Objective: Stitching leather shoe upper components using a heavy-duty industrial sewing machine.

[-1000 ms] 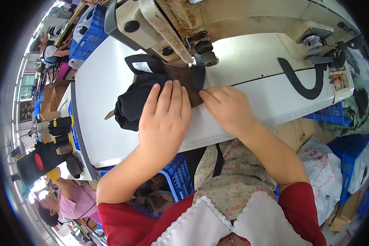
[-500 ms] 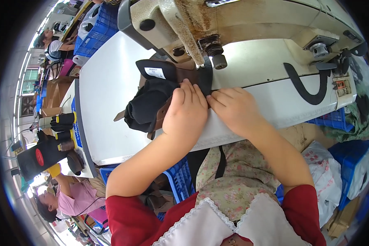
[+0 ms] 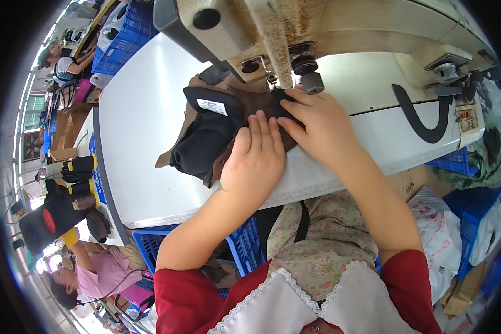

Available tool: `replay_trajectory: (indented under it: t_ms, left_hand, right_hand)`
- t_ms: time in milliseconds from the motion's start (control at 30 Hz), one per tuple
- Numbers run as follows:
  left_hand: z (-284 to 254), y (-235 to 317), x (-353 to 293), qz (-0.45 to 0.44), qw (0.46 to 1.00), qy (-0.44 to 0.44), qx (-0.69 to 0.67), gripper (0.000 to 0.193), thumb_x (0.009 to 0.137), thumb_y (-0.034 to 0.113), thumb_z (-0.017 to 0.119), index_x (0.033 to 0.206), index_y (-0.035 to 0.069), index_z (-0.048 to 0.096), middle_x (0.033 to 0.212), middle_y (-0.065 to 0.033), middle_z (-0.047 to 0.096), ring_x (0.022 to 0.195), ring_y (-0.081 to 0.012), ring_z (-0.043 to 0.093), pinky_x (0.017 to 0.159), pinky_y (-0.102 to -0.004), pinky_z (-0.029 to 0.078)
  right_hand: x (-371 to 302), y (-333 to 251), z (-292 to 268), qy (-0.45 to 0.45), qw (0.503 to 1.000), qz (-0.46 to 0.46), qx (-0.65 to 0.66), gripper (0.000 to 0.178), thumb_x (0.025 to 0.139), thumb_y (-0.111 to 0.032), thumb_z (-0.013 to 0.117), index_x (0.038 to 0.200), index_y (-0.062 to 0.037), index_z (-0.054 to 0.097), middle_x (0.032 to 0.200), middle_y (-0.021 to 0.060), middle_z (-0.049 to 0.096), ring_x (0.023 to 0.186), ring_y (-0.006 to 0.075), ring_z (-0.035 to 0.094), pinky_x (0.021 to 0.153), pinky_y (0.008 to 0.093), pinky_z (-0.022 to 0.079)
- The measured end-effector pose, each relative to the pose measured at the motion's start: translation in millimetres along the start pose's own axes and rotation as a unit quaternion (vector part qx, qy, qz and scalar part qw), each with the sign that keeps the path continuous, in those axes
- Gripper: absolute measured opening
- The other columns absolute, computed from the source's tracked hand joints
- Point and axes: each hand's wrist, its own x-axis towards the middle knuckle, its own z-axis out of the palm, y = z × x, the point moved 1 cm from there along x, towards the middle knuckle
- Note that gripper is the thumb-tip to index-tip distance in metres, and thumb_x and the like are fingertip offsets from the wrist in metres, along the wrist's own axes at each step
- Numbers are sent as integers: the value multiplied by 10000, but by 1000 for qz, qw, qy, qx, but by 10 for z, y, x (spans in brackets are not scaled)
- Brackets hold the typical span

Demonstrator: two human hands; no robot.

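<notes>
Under the head of a sewing machine (image 3: 310, 83) lies a brown and black shoe upper (image 3: 206, 146), its tongue bearing a white label (image 3: 212, 106). My left hand (image 3: 254, 158) rests flat on the upper's brown part, fingers stretched out side by side. Close to the presser foot, my right hand (image 3: 324, 123) lies on the black edge of the upper with its fingers spread. Its fingertips touch the piece just beside the needle area, and the needle itself is hard to make out. Part of the stitched edge is hidden beneath both hands.
A black U-shaped piece (image 3: 426, 119) lies on the white machine table (image 3: 142, 139) at the right. Thread cones (image 3: 82, 167) and another person in pink (image 3: 103, 273) are at the left. Blue crates (image 3: 242, 245) stand below the table, and a white bag (image 3: 437, 239) sits right.
My right hand has moved away from me toward the needle, and its bunched fingers have spread. The upper has shifted slightly, showing more brown at its far side. My left hand remains on it.
</notes>
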Motion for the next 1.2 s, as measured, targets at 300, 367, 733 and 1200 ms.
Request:
replay_trajectory:
  t_ms: [300, 367, 733, 1200]
  left_hand:
    - [39, -238, -70, 95, 995, 1, 3, 405, 802, 168, 540, 1135, -28, 659, 1176, -184, 678, 1099, -248, 641, 933, -333, 443]
    - [47, -250, -80, 97, 995, 2, 1, 407, 801, 167, 541, 1139, -28, 658, 1179, -181, 678, 1101, -249, 641, 932, -331, 445]
    - [76, -338, -95, 122, 992, 13, -18, 423, 782, 161, 558, 1152, -20, 654, 1191, -171, 674, 1124, -248, 628, 924, -321, 453]
    - [130, -394, -102, 142, 988, 47, -32, 423, 776, 172, 559, 1124, -46, 663, 1153, -201, 682, 1090, -271, 629, 937, -325, 431]
  right_hand:
    - [-22, 44, 2, -11, 1000, -24, 3, 300, 800, -225, 728, 1026, -28, 732, 1143, 109, 664, 1151, 292, 577, 978, 412, 461]
    - [-23, 51, -4, -12, 1000, -24, 8, 302, 797, -223, 732, 1028, -29, 733, 1141, 107, 664, 1148, 290, 577, 974, 409, 464]
    - [-24, 107, 17, -5, 1000, -28, 13, 291, 795, -229, 739, 1022, -46, 742, 1120, 105, 670, 1155, 283, 576, 983, 396, 467]
    - [-37, 121, 46, 7, 999, -37, 5, 283, 794, -233, 735, 1007, -47, 740, 1127, 95, 667, 1139, 280, 578, 966, 400, 468]
